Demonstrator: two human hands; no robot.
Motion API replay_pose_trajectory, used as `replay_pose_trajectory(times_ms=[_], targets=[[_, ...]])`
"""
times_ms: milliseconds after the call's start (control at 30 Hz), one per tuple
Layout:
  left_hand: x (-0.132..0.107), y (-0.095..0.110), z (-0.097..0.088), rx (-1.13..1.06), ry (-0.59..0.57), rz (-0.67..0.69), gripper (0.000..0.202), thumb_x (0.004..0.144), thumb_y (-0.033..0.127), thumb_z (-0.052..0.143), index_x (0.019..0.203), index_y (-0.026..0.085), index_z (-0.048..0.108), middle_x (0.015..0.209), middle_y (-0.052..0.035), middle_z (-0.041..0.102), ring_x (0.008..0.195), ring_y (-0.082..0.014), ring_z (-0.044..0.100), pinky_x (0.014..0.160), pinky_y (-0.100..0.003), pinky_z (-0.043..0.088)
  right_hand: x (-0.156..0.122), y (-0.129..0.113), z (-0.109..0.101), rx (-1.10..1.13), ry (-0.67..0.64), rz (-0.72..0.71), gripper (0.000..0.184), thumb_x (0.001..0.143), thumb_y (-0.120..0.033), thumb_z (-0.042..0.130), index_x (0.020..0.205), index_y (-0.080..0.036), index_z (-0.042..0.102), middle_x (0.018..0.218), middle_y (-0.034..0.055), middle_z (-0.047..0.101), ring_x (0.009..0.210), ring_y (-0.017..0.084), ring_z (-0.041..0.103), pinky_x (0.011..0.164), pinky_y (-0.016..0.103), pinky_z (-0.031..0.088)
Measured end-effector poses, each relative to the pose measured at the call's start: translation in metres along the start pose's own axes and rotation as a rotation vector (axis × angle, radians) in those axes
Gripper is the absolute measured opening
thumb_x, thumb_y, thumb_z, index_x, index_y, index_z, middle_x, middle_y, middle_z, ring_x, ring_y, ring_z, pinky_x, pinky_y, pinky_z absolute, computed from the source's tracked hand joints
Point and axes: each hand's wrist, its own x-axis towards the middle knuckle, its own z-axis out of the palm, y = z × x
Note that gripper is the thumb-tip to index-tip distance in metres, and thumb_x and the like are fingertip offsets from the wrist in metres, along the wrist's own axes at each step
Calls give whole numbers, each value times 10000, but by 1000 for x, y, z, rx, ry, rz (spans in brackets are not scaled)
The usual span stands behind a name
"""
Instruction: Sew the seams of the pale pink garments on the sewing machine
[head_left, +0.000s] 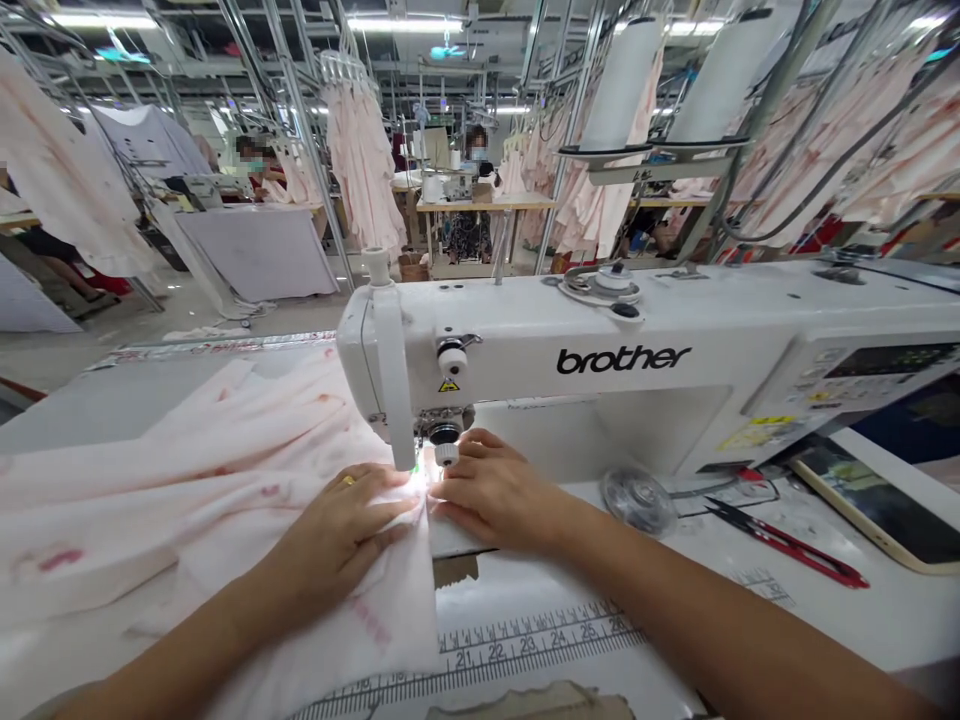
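Pale pink fabric (247, 510) with darker pink marks spreads over the left of the sewing table, its edge running under the needle area of a white sewing machine (517, 330). My left hand (356, 520), with a yellow ring, lies flat on this fabric, fingers stretched toward the lit needle. Just right of the needle, my right hand (495, 490) has its fingers bent together at the fabric's edge. The fingertips of both hands are close to the presser foot, which glare and the machine head partly hide.
Red thread snips (787, 543), a phone (885, 500) and a clear round bobbin-like item (637, 500) lie right of my right arm. A printed ruler (525, 645) runs along the front. Thread cones (622, 90) stand above the machine. Hanging garments (364, 160) and co-workers are farther back.
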Motion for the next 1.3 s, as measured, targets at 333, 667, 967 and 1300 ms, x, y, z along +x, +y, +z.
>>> replay_pose_trajectory(times_ms=[333, 667, 967, 1300], targets=[[8, 9, -5, -320, 126, -356, 380, 1017, 382, 343, 728, 200, 511, 733, 9, 542, 700, -152, 545, 653, -266, 454, 3, -8, -4, -3, -69, 0, 225, 1005, -270, 492, 1157, -184, 634, 951, 42, 637, 878, 189, 491, 980, 340, 282], [8, 14, 9, 105, 194, -194, 105, 921, 268, 513, 988, 212, 571, 911, -25, 599, 855, -212, 562, 771, -349, 461, 5, -9, -3, -57, -73, 13, 196, 1010, -267, 492, 992, -211, 679, 860, 12, 618, 814, 174, 475, 981, 340, 261], [2, 11, 4, 83, 130, -55, 210, 896, 92, 442, 927, 206, 617, 811, -12, 554, 810, -188, 522, 764, -318, 430, 4, -9, -2, -144, -81, -12, 147, 989, -201, 527, 984, -214, 673, 811, -3, 586, 776, 172, 446, 999, 352, 239], [2, 15, 2, 292, 68, 222, 393, 888, -6, 364, 1157, 150, 604, 1079, -86, 642, 959, -221, 568, 855, -377, 476, 3, -8, -3, -47, -70, 29, 198, 1003, -249, 488, 978, -214, 682, 834, 6, 627, 766, 168, 481, 992, 349, 254]])
